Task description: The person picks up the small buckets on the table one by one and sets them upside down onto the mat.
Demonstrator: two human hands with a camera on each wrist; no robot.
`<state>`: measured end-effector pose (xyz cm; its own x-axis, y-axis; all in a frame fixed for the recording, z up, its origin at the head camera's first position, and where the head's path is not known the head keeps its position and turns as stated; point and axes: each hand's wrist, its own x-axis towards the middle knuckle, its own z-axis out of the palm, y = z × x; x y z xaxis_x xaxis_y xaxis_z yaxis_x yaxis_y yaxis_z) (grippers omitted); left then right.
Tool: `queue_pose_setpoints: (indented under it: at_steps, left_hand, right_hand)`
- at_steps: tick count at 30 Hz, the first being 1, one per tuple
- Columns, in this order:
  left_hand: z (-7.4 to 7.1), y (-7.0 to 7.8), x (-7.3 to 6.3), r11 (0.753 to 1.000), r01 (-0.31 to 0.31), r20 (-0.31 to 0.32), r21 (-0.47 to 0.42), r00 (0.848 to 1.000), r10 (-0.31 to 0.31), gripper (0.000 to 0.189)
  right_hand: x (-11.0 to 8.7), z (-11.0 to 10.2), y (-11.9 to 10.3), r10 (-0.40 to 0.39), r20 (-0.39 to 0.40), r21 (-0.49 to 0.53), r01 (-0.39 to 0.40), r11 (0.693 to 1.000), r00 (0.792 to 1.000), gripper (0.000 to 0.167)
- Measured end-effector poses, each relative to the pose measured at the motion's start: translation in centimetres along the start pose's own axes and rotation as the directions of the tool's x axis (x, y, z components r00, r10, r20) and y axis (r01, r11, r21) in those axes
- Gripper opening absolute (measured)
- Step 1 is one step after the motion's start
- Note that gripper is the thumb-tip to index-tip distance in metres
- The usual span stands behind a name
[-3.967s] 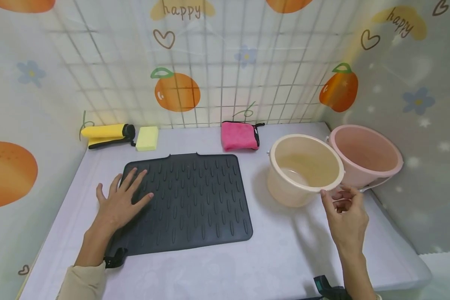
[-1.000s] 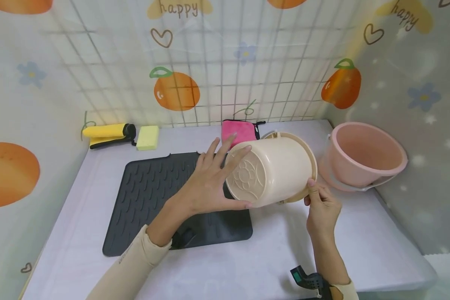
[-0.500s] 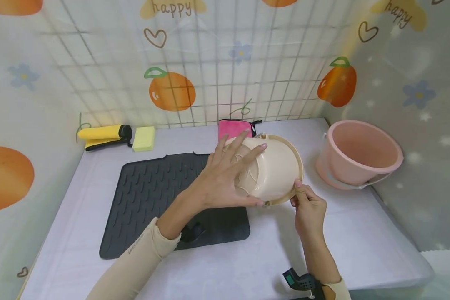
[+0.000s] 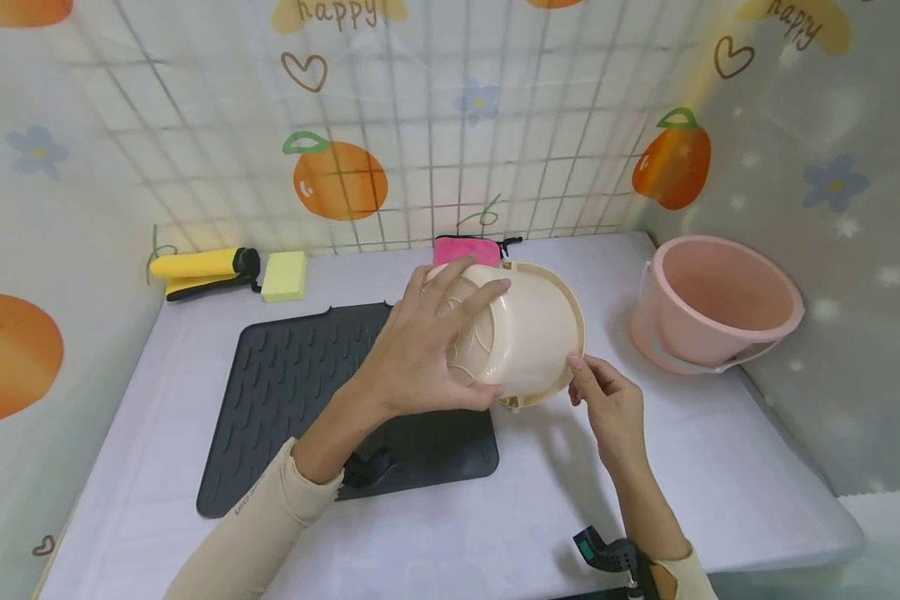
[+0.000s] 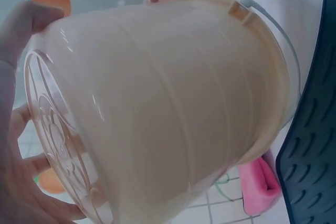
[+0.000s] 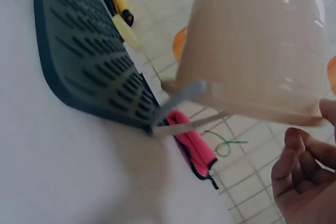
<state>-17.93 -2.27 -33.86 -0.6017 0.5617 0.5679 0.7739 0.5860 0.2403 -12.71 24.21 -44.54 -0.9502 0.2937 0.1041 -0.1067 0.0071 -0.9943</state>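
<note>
Tilted on its side above the table, a cream plastic bucket (image 4: pixel 536 333) has its flower-patterned base toward my left and its rim toward the right. My left hand (image 4: pixel 412 358) grips the base end, thumb below and fingers spread over the top. At the rim, my right hand (image 4: pixel 615 408) pinches the edge with the thumb, its other fingers curled. The bucket's thin handle (image 6: pixel 178 100) hangs down past the rim in the right wrist view. The inside of the bucket is hidden.
Under the bucket and left arm lies a black ridged mat (image 4: pixel 285 400). A pink bucket (image 4: pixel 708 325) stands at the right. Along the back are a pink pouch (image 4: pixel 465 250), a pale yellow sponge (image 4: pixel 284 277) and a yellow-and-black object (image 4: pixel 202 265).
The cream bucket, upright on the table earlier, is lifted and tipped on its side. My left hand has gone from the mat to its base. Lately both hands shift it slightly left.
</note>
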Motion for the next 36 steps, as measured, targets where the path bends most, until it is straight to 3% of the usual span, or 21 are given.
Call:
queue_pose_setpoints:
  at_steps: [3,5,10,18,23,26,33,36]
  left_hand:
    - [-0.9,-0.3,-0.4,1.000,0.022,-0.012,0.006,1.000,-0.022,0.101]
    - [-1.6,-0.6,-0.8,0.999,0.041,-0.012,-0.002,0.999,-0.041,0.100]
    - [-3.9,-1.5,-1.7,0.995,0.086,0.006,-0.043,0.996,-0.086,0.102]
    - [-7.5,-2.5,-2.8,0.994,0.110,0.043,0.022,0.993,-0.111,0.100]
    - [-9.5,-3.2,-3.7,0.992,0.104,0.055,0.072,0.993,-0.108,0.101]
    - [-10.9,-3.7,-4.5,0.988,0.127,0.066,0.083,0.989,-0.133,0.103]
    - [-13.8,-4.9,-6.2,0.974,0.209,0.087,0.092,0.972,-0.217,0.106]
    - [-14.6,-5.4,-6.9,0.971,0.209,0.096,0.114,0.971,-0.220,0.105]
  right_hand:
    - [0.3,-0.3,-0.4,-0.105,0.043,-0.134,0.110,0.985,0.994,0.031]
    - [0.4,-0.6,-0.7,-0.181,0.070,-0.224,0.193,0.955,0.981,0.027]
    - [0.9,-1.1,-1.2,-0.330,0.150,-0.443,0.362,0.820,0.932,0.018]
    - [1.9,-0.1,-1.6,-0.479,0.316,-0.485,0.574,0.660,0.819,0.017]
    - [2.1,0.3,-1.7,-0.509,0.381,-0.504,0.635,0.586,0.772,0.020]
    - [2.3,0.2,-1.9,-0.499,0.399,-0.532,0.638,0.557,0.769,0.020]
    - [2.6,-0.9,-1.9,-0.441,0.416,-0.630,0.602,0.490,0.795,0.020]
    - [2.6,-1.3,-1.7,-0.444,0.427,-0.655,0.607,0.449,0.788,0.022]
